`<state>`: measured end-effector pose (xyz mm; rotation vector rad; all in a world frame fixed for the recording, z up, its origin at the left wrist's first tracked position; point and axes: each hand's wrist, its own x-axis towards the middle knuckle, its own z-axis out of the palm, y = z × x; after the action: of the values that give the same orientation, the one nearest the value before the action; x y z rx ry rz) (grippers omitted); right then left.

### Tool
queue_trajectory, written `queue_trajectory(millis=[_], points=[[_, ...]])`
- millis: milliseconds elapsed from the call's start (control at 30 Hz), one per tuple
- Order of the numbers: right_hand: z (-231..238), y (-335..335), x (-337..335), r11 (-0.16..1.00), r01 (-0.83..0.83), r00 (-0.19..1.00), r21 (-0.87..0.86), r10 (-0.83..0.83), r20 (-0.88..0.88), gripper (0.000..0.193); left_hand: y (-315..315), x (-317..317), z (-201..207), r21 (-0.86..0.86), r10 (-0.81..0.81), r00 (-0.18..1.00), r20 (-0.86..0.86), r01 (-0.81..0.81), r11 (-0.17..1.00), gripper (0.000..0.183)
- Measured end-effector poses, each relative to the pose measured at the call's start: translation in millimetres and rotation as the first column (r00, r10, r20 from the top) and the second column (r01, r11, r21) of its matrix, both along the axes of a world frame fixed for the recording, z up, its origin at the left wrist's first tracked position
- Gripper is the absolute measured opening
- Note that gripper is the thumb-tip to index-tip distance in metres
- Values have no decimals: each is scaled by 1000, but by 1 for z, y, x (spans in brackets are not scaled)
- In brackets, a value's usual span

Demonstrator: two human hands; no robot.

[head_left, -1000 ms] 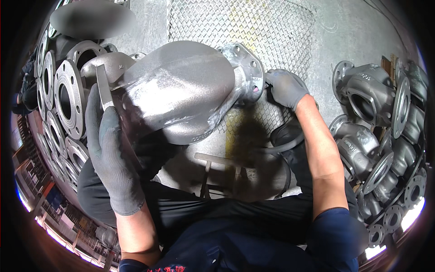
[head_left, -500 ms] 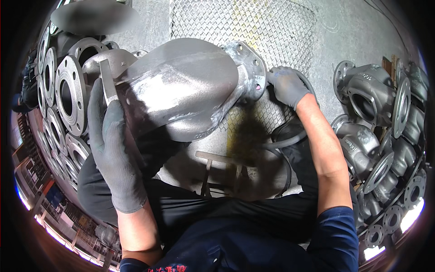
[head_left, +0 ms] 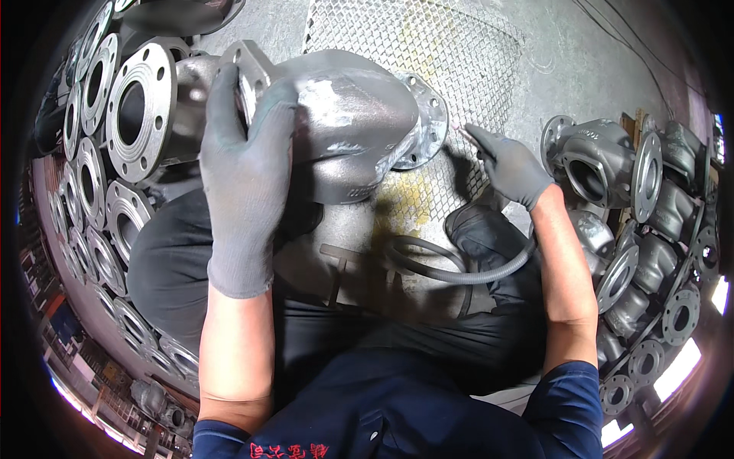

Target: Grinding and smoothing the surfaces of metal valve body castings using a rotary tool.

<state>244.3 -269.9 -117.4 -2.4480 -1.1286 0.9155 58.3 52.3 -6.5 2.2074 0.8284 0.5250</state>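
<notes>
A large grey metal valve body (head_left: 344, 115) lies in front of me, with a round bolt-holed flange (head_left: 432, 126) at its right end and a squarish flange (head_left: 248, 73) at its left. My left hand (head_left: 248, 176), in a grey glove, is closed on the squarish flange, thumb and fingers on either side of its edge. My right hand (head_left: 516, 168), gloved too, is closed around a slim hand tool (head_left: 475, 138). The tool's thin tip points up and left, a short gap away from the round flange. Most of its body is hidden in my fist.
A grey ribbed hose (head_left: 459, 277) loops above my right leg and passes behind my forearm. Flanged castings are stacked at left (head_left: 138, 111) and right (head_left: 604, 164). Metal mesh (head_left: 474, 69) lies on the floor beyond. A T-shaped metal bar stand (head_left: 336, 256) stands between my legs.
The valve body has turned, so its left flange shows more of its face. My left hand has shifted right with it. My right hand has drawn away from the round flange, and the hose has swung.
</notes>
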Motion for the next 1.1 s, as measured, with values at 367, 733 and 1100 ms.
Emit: queue_trajectory(millis=[367, 733, 1100], points=[[1, 32, -2, 969, -76, 997, -234, 75, -15, 66, -14, 11, -1, -127, 55, 997, 55, -48, 991, 76], [15, 58, -1, 936, -17, 1000, -353, 8, -25, 60, -13, 13, -6, 3, 16, 999, 47, -16, 1000, 79], [4, 64, -2, 944, -47, 999, -326, 44, -16, 51, -9, 8, -17, 161, -24, 998, 54, 15, 987, 79]])
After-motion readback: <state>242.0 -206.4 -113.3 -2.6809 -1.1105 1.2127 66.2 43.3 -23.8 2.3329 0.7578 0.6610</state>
